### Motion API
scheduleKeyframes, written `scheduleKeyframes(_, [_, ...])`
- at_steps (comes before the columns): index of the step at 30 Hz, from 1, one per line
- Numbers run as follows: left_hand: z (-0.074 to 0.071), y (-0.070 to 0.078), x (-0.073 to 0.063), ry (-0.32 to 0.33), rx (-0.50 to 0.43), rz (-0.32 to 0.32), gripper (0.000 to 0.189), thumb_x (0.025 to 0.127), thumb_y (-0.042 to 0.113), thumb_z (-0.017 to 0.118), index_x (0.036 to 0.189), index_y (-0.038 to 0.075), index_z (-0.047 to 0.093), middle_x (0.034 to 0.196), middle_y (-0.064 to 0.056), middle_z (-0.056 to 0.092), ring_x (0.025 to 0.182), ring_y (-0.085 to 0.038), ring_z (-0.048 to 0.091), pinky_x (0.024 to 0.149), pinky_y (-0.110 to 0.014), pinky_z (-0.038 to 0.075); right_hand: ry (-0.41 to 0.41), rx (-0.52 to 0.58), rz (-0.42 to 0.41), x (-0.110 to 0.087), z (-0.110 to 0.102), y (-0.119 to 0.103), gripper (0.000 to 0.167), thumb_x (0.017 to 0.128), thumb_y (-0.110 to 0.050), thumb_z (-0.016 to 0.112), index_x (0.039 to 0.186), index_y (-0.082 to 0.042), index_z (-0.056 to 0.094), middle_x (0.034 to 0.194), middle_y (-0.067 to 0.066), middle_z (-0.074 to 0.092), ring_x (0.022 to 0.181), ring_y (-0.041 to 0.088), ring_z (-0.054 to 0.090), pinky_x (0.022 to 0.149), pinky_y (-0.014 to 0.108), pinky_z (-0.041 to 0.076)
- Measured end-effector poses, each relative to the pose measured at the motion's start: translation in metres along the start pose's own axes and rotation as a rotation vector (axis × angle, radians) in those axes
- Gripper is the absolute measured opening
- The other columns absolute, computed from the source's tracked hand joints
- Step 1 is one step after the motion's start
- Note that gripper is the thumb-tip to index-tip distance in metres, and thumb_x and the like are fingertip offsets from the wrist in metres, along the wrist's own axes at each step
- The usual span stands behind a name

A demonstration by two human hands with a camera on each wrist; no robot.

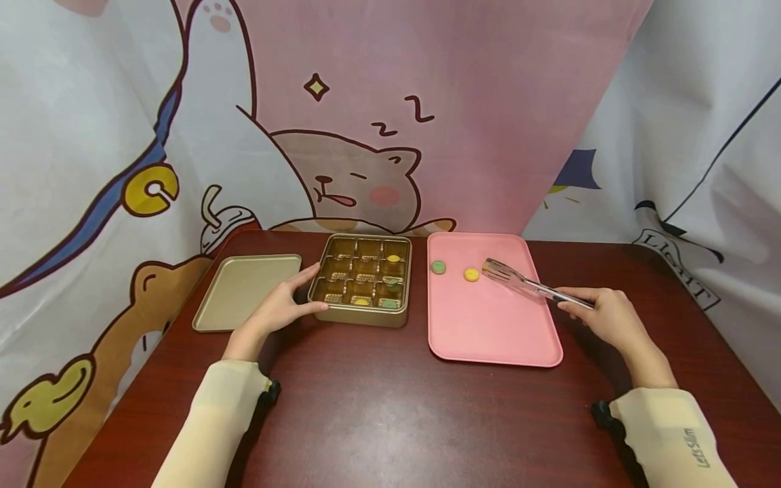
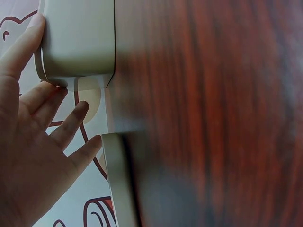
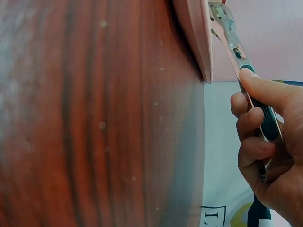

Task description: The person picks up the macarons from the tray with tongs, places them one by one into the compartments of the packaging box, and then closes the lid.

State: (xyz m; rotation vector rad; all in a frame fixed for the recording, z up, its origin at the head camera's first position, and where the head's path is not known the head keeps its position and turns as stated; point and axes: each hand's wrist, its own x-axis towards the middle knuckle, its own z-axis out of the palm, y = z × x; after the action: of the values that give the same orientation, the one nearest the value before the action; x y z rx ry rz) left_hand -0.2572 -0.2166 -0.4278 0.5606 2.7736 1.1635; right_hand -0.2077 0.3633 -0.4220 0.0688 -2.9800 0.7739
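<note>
My left hand rests against the near left corner of a gold tin box, thumb along its front rim and fingers spread at its left side. The box has a divided insert; several of its compartments hold small yellow or green discs. With my right hand I grip metal tongs by their dark-inlaid handle. Their slotted head hangs over the pink tray, just right of a yellow disc. A green disc lies near the tray's left edge. In the right wrist view the fingers curl round the tongs.
A flat gold lid lies left of the box, close to my left forearm. The box and tray stand side by side on a dark red wooden table. Printed cloth hangs behind and at both sides.
</note>
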Motion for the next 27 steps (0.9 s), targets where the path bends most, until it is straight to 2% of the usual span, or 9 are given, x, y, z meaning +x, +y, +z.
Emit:
scheduleKeyframes(16, [-0.001,-0.001,0.0,-0.004,0.005,-0.006,0.089,0.085,0.032,0.08,0.157,0.011,0.032,0.165,-0.009,0.028,0.152,-0.04,0.023,0.12,-0.061,0.022,0.039,0.004,-0.042,-0.001,-0.003,-0.007,0.039,0.092,-0.028,0.073,0.122,-0.005,0.071,0.072,0.004,0.069,0.063,0.008,0.052,0.052,0.024,0.039])
scheduleKeyframes(22, [0.0,-0.001,0.0,-0.006,0.006,-0.001,0.089,0.085,0.032,0.08,0.157,0.01,0.031,0.165,-0.01,0.028,0.152,-0.04,0.023,0.119,-0.061,0.023,0.07,-0.003,-0.077,-0.002,-0.005,-0.011,0.035,0.092,-0.026,0.073,0.12,-0.006,0.073,0.07,0.003,0.069,0.06,0.004,0.049,0.048,0.024,0.034])
scheduleKeyframes(27, [0.0,-0.002,0.0,-0.006,0.006,0.001,0.09,0.085,0.033,0.08,0.157,0.011,0.031,0.164,-0.01,0.029,0.152,-0.039,0.023,0.119,-0.062,0.023,0.086,-0.003,-0.103,-0.002,-0.007,-0.015,0.033,0.091,-0.025,0.074,0.119,-0.007,0.073,0.069,0.002,0.069,0.06,0.002,0.052,0.05,0.023,0.04])
